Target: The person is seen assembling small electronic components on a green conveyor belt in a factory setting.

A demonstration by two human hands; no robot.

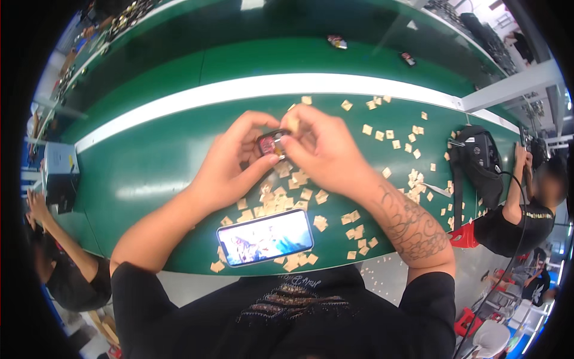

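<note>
My left hand (233,158) is closed around a small dark-framed device (272,145) with red and silver parts on its face. From the other side my right hand (326,146) is also closed, its thumb against the device's right edge. A small tan piece (292,124) shows at the right hand's curled fingers; how it is gripped is partly hidden. Beneath and nearer than the hands, many tan square pieces (277,198) lie in a loose heap on the green table (143,179). Just nearer lies a smartphone (266,237) with a lit, colourful screen.
More tan squares (412,179) are scattered to the right, beside a black bag (478,158). A white ledge (269,85) runs behind, with two small devices (338,42) on the green surface beyond. A box (61,167) stands left. Co-workers (526,221) sit on both sides.
</note>
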